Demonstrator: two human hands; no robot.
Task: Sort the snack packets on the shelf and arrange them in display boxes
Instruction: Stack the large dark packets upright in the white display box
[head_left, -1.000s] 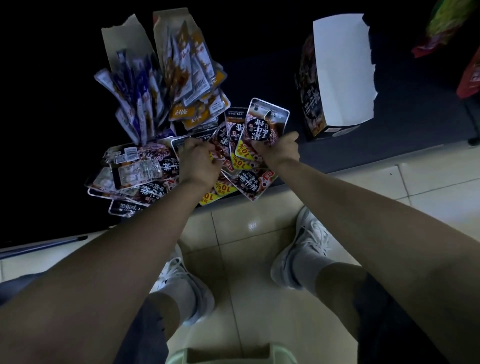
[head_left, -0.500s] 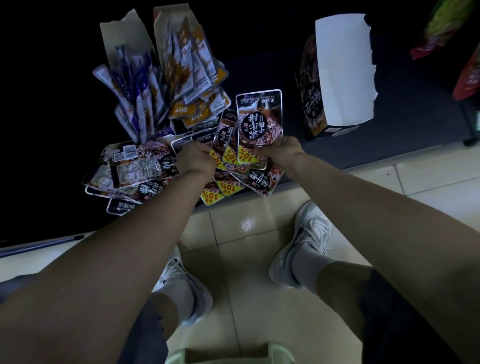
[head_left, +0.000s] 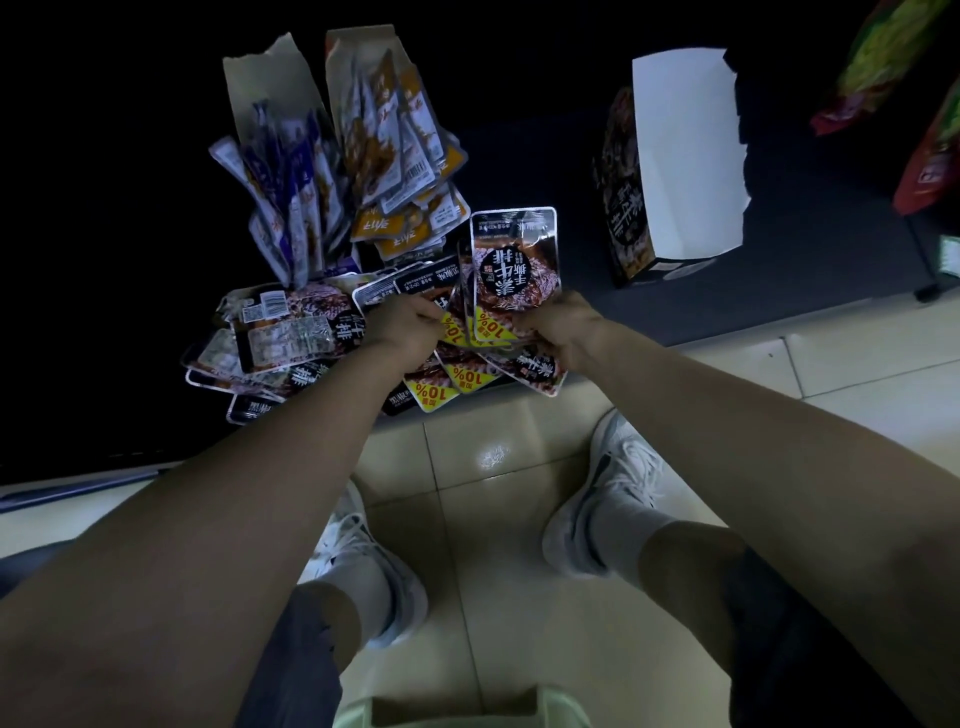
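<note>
A stack of dark snack packets (head_left: 511, 262) with round black labels and yellow corners stands upright over the low dark shelf (head_left: 810, 249). My right hand (head_left: 563, 327) grips its lower right corner. My left hand (head_left: 402, 325) pinches the lower left edge of the same stack. More of these packets (head_left: 467, 374) lie fanned under my hands at the shelf's front edge, and others (head_left: 291, 332) lie in a heap to the left. An open display box (head_left: 675, 171) with a white raised flap stands on the shelf to the right.
Behind the heap stand two torn open boxes, one with purple stick packets (head_left: 291, 192), one with orange packets (head_left: 395, 145). Coloured bags (head_left: 893, 62) hang at the top right. My white shoes (head_left: 608, 499) rest on the tiled floor, with a pale green basket rim (head_left: 457, 706) below.
My right hand has drawn the top packet in toward my left hand and squared it upright on the stack. My left hand stays on the stack's left edge.
</note>
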